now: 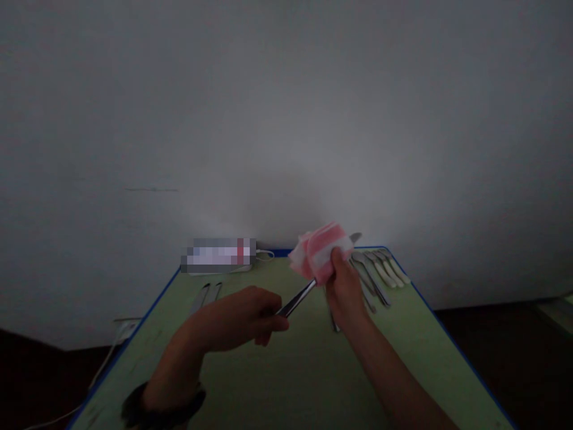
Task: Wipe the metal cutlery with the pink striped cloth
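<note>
My left hand [244,319] is closed round the handle of a metal spoon [298,298] that slants up to the right above the green table [295,370]. My right hand [344,286] grips a pink and white cloth [320,251] wrapped over the spoon's upper part; the bowl tip pokes out behind the cloth. Both hands hover over the table's middle.
Several spoons [378,272] lie in a row at the far right of the table. Two metal pieces [206,295] lie at the far left. A blurred box [219,255] with a white cable sits at the back edge against the wall. A dark band circles my left wrist.
</note>
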`<action>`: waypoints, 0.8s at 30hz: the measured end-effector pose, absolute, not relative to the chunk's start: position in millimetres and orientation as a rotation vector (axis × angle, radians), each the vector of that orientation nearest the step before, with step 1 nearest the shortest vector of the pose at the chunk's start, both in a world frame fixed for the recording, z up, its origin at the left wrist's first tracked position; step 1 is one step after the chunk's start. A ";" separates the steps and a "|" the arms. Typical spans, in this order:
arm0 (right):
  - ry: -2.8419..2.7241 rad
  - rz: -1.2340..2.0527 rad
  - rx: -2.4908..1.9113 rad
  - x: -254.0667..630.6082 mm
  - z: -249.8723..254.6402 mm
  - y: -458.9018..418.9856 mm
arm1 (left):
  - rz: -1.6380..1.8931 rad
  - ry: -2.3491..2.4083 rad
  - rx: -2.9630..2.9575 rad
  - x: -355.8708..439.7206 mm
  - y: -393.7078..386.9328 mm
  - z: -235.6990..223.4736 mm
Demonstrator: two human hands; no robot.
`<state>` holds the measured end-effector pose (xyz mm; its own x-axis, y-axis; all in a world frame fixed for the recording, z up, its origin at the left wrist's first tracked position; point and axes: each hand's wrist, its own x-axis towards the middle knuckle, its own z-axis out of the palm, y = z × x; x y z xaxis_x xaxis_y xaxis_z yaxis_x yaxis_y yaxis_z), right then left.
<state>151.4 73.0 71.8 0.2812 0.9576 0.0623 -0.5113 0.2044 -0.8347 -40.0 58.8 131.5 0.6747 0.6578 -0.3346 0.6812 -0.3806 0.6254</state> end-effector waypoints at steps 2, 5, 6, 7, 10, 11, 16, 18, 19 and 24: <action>-0.729 1.227 -0.839 140.2 66.1 69.6 | -0.035 1.057 2.128 -38.5 60.2 128.0; -0.757 1.307 -0.860 136.2 63.7 69.3 | -0.002 1.106 2.145 -38.6 62.4 125.3; -0.762 1.326 -0.856 138.5 64.6 70.2 | 0.005 1.124 2.150 -39.8 63.2 124.7; -0.763 1.344 -0.845 142.2 66.2 71.4 | 0.007 1.139 2.150 -41.5 63.8 124.0; -0.734 1.364 -0.801 157.4 73.7 75.2 | -0.033 1.186 2.133 -48.6 65.3 121.4; -0.712 1.352 -0.787 162.6 76.7 76.2 | -0.057 1.204 2.124 -50.6 65.4 120.7; -0.566 1.249 -0.719 177.4 90.3 77.6 | -0.107 1.312 2.182 -46.3 60.8 123.9; -0.549 1.228 -0.708 176.4 91.9 76.4 | -0.116 1.368 2.252 -38.6 57.0 127.3; -0.558 1.229 -0.708 174.6 91.4 75.6 | -0.129 1.384 2.277 -34.7 55.1 128.8; -0.688 1.299 -0.789 156.8 79.2 69.7 | -0.137 1.364 2.315 -25.5 50.1 131.0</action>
